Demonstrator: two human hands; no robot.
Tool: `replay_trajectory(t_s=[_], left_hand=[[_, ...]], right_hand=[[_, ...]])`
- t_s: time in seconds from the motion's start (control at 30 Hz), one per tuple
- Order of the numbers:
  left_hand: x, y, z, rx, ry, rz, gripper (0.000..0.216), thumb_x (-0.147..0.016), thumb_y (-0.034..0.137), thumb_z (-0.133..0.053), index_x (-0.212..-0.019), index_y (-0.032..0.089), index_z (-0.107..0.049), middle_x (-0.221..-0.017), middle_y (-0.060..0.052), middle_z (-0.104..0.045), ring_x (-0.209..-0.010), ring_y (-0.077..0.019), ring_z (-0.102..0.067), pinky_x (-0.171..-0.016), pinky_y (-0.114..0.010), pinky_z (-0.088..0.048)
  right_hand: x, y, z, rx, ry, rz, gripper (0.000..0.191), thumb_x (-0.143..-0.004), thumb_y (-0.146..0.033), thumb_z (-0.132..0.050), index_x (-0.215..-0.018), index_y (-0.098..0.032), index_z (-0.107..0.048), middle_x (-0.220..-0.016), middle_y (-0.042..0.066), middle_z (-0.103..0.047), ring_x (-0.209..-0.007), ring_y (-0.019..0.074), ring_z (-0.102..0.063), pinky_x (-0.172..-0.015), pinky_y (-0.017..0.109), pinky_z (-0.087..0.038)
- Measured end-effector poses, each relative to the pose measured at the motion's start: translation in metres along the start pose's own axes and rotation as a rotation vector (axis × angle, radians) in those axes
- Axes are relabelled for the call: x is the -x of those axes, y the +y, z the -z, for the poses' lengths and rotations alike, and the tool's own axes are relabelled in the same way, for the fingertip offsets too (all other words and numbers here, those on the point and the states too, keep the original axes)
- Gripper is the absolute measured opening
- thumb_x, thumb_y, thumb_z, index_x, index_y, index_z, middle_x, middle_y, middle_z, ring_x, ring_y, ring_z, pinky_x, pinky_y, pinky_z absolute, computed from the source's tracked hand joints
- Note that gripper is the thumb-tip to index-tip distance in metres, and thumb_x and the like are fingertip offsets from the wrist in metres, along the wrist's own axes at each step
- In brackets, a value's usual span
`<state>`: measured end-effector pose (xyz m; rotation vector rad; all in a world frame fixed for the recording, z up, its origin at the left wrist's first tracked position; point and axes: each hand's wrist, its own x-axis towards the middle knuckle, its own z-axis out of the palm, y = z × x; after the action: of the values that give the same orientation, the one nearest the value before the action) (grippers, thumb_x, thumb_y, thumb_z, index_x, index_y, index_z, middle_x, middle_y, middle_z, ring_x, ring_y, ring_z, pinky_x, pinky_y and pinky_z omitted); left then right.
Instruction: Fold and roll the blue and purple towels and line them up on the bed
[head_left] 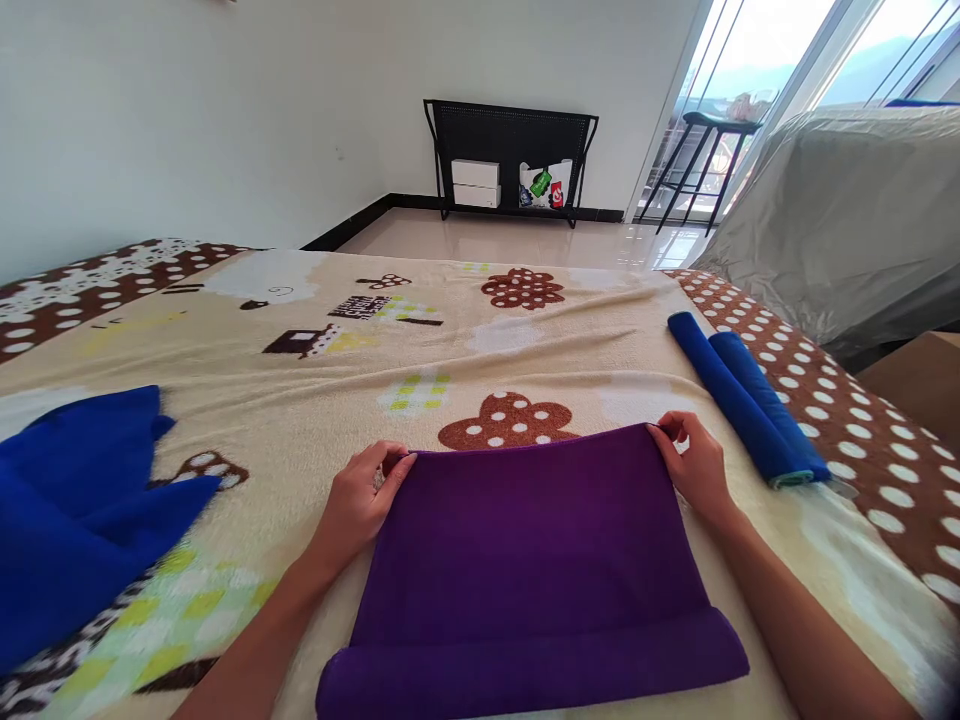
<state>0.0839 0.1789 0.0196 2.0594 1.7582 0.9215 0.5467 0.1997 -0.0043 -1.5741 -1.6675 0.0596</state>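
A purple towel lies in front of me on the patterned blanket, its near end rolled up and its far part spread flat. My left hand pinches the far left corner between thumb and fingers. At the far right corner, my right hand grips the edge the same way. The far edge between the hands looks stretched nearly straight. To the right of my right hand rest two rolled blue towels, side by side. A loose, crumpled blue towel is on the left.
The cream and brown blanket covers the bed. Beyond it, a black rack with white boxes stands against the wall. A sheet-covered bulky piece, a cardboard box and a black stool are at the right.
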Motion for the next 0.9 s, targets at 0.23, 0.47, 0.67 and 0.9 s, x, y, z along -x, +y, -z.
replay_trajectory(t_s=[0.23,0.47,0.67,0.9], left_hand=[[-0.004,-0.002,-0.006,-0.118,-0.024,0.003,0.021,-0.09,0.043,-0.055,-0.084,0.024,-0.064,-0.085,0.0,-0.066,-0.087,-0.021,-0.06,-0.087,-0.039,-0.03],[-0.004,-0.003,-0.004,-0.142,-0.017,0.033,0.025,-0.09,0.045,-0.052,-0.082,0.023,-0.063,-0.084,0.0,-0.066,-0.083,-0.0204,-0.06,-0.084,-0.038,-0.031],[-0.004,-0.003,-0.004,-0.12,-0.026,0.035,0.026,-0.09,0.046,-0.052,-0.081,0.023,-0.062,-0.084,-0.001,-0.065,-0.082,-0.0199,-0.06,-0.083,-0.035,-0.035],[-0.003,-0.002,-0.004,-0.118,-0.025,0.04,0.025,-0.09,0.046,-0.052,-0.082,0.024,-0.062,-0.085,0.0,-0.066,-0.083,-0.0202,-0.061,-0.086,-0.037,-0.033]], right_hand=[[-0.001,0.014,-0.006,0.04,-0.176,-0.025,0.033,-0.091,-0.054,-0.054,-0.096,-0.023,-0.061,-0.08,0.002,-0.061,-0.071,0.0179,-0.054,-0.072,0.033,-0.043],[-0.001,0.016,-0.004,0.098,-0.124,-0.1,0.047,-0.088,-0.066,-0.051,-0.093,-0.022,-0.064,-0.076,0.002,-0.06,-0.067,0.0178,-0.052,-0.068,0.033,-0.041],[0.0,0.018,-0.002,0.114,-0.121,-0.136,0.054,-0.085,-0.073,-0.049,-0.089,-0.021,-0.065,-0.071,0.001,-0.06,-0.066,0.018,-0.052,-0.065,0.033,-0.039],[0.0,0.019,-0.003,0.12,-0.131,-0.146,0.053,-0.086,-0.072,-0.049,-0.085,-0.022,-0.065,-0.07,0.001,-0.06,-0.065,0.0178,-0.052,-0.064,0.032,-0.038]])
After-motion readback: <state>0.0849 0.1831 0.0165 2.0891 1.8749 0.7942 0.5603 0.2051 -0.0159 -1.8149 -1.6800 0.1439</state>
